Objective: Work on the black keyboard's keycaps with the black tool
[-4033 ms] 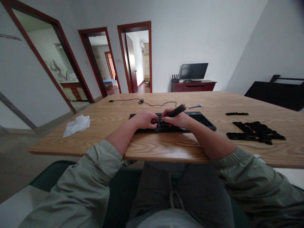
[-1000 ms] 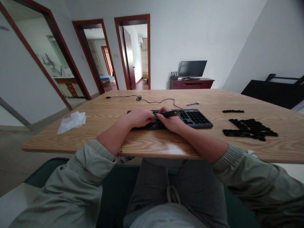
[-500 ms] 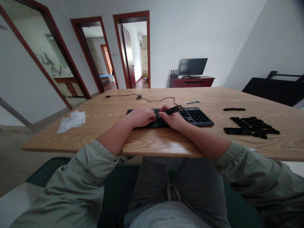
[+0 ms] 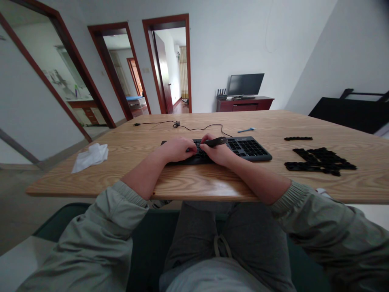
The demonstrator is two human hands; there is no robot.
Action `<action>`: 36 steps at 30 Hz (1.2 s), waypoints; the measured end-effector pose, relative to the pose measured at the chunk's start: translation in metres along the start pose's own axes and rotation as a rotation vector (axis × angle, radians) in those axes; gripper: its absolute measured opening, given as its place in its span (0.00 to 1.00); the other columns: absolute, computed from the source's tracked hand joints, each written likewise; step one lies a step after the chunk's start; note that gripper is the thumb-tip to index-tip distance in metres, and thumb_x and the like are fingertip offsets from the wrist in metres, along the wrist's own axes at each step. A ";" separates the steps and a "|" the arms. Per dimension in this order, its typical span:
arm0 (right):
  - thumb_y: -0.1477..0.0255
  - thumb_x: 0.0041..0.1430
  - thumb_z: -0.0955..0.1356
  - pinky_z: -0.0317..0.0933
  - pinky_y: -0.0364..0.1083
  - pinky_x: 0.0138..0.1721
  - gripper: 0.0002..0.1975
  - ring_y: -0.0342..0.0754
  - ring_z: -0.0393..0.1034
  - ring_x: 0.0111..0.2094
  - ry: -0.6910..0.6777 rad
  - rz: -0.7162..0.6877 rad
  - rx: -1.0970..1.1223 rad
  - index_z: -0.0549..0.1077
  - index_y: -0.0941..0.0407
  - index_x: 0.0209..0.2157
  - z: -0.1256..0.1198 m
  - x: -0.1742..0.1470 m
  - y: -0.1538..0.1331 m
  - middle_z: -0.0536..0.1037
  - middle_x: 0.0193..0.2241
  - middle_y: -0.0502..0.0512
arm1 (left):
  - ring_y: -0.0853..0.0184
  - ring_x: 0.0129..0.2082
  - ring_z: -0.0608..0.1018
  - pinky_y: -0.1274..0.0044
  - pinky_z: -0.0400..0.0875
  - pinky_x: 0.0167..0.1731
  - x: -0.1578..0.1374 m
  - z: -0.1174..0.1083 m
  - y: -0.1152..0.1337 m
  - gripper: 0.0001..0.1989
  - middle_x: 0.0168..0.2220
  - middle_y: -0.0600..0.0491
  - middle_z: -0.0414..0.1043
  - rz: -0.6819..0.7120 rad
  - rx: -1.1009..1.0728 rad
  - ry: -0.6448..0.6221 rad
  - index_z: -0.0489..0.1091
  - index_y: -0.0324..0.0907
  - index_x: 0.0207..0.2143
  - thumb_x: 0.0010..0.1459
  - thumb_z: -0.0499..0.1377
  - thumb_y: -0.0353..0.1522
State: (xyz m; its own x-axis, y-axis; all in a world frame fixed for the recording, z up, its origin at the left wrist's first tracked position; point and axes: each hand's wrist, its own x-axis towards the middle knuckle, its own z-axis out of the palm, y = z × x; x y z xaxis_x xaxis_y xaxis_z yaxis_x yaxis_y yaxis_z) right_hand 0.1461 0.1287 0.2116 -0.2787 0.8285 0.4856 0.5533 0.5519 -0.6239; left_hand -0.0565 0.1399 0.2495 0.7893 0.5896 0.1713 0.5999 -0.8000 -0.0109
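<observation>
The keyboard [image 4: 247,148] lies near the worktop's [image 4: 194,184] front edge. The right hand [image 4: 217,153] grips a dark tool [image 4: 216,141] over its keys; the left hand [image 4: 176,149] rests curled on the keys. Loose black keycaps [image 4: 319,159] sit at 3 o'clock, a white cloth [image 4: 90,157] at 9 o'clock, with bare wood between.

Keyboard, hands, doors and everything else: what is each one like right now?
Keyboard: flat on the table, some keys off.
Left hand: resting on the keyboard.
Right hand: gripping a dark tool.
Loose keys: piled on the table, to the right.
Cable: unplugged, end lying loose.
Cloth: crumpled.
Door: open.
Screen: dark.
</observation>
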 end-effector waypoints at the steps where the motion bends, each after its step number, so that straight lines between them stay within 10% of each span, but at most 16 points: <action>1: 0.68 0.57 0.63 0.59 0.47 0.38 0.06 0.48 0.64 0.33 -0.005 -0.011 0.001 0.66 0.54 0.36 0.000 -0.001 0.000 0.71 0.30 0.51 | 0.65 0.36 0.75 0.75 0.65 0.38 0.000 0.000 0.000 0.11 0.37 0.48 0.77 0.008 0.004 -0.007 0.78 0.38 0.39 0.62 0.56 0.31; 23: 0.71 0.51 0.66 0.62 0.47 0.39 0.06 0.47 0.67 0.35 -0.215 -0.137 0.171 0.74 0.56 0.32 -0.013 0.013 0.013 0.75 0.31 0.53 | 0.68 0.31 0.74 0.77 0.63 0.30 0.000 0.007 -0.004 0.13 0.34 0.51 0.77 -0.079 -0.120 0.202 0.76 0.40 0.43 0.58 0.60 0.36; 36: 0.62 0.60 0.64 0.59 0.45 0.33 0.14 0.46 0.65 0.30 -0.234 -0.075 0.085 0.74 0.57 0.29 -0.009 0.022 0.002 0.73 0.26 0.52 | 0.68 0.33 0.77 0.78 0.66 0.33 0.002 0.004 -0.014 0.12 0.35 0.53 0.81 -0.177 -0.231 0.047 0.80 0.42 0.39 0.60 0.58 0.37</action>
State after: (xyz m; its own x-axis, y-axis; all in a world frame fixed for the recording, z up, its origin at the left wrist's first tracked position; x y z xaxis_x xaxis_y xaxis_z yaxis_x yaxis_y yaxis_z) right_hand 0.1481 0.1472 0.2260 -0.4964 0.7786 0.3839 0.4587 0.6107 -0.6454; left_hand -0.0629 0.1523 0.2461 0.6650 0.7206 0.1960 0.6778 -0.6926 0.2467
